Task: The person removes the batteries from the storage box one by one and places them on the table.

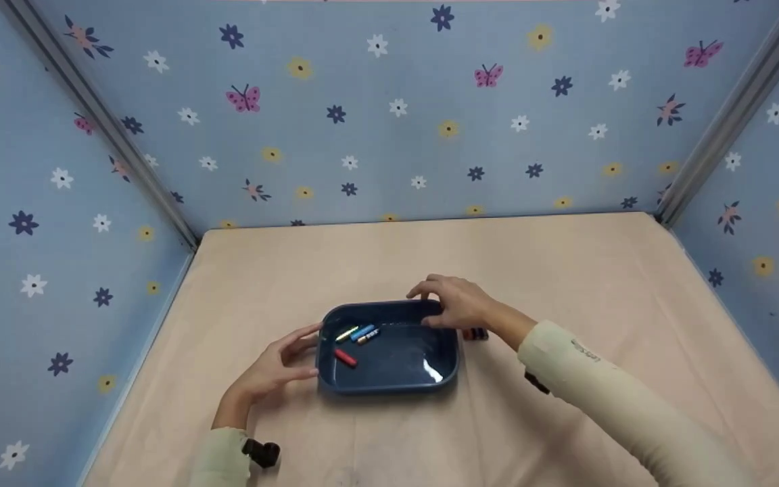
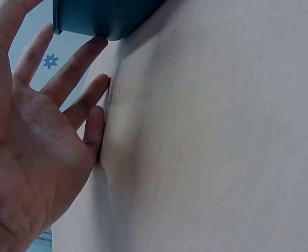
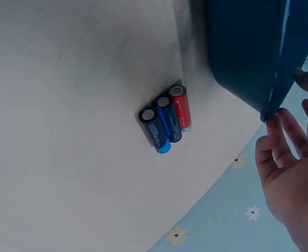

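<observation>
A dark blue tray (image 1: 389,368) holds a red battery (image 1: 346,358) and several others, blue and gold-toned, in its left half. My left hand (image 1: 274,365) touches the tray's left side with fingers spread; in the left wrist view this hand (image 2: 43,126) has its palm showing and a fingertip against the tray's underside (image 2: 101,16). My right hand (image 1: 460,302) grips the back right corner, thumb inside the rim and fingers outside, as the right wrist view shows too, with the hand (image 3: 296,157) at the tray's corner (image 3: 248,47).
Three batteries, a red one (image 3: 182,107) and two dark ones with blue (image 3: 155,131), lie side by side on the pale cloth just right of the tray. Blue patterned walls (image 1: 389,135) stand behind and at both sides of the table (image 1: 565,270).
</observation>
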`<action>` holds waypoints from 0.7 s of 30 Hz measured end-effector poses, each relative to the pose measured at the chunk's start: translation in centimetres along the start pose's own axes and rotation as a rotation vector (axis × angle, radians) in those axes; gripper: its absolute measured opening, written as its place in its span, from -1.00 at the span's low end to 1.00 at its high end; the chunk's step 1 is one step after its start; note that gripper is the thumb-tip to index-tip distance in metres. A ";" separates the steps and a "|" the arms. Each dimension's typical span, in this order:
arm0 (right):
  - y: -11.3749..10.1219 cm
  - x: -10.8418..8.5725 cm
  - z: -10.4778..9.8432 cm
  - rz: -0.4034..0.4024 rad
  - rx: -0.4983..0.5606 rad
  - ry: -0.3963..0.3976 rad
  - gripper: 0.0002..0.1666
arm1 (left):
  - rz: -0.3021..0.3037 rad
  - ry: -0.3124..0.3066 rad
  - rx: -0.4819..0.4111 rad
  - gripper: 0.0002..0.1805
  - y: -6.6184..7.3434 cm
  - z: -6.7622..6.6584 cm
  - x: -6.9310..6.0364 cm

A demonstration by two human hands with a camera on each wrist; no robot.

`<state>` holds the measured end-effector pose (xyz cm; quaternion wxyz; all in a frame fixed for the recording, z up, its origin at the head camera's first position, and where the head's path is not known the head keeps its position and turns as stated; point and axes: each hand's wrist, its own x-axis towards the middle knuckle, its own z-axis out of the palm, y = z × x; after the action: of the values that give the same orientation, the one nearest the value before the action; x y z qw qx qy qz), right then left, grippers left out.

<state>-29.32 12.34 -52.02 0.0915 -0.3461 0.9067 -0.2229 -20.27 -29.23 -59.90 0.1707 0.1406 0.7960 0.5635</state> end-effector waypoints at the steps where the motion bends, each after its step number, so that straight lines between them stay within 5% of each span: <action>1: -0.1 0.1 0.0 -0.009 0.003 -0.012 -0.40 | -0.004 0.002 -0.003 -0.02 0.0 0.0 0.0; 21: -3.4 2.9 2.1 -0.086 0.020 -0.144 -0.42 | -0.009 0.006 0.003 -0.02 0.0 0.2 0.1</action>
<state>-28.84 7.43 -52.33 0.1500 -0.3991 0.8798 -0.2103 -20.27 -29.03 -60.01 0.1705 0.1356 0.7979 0.5620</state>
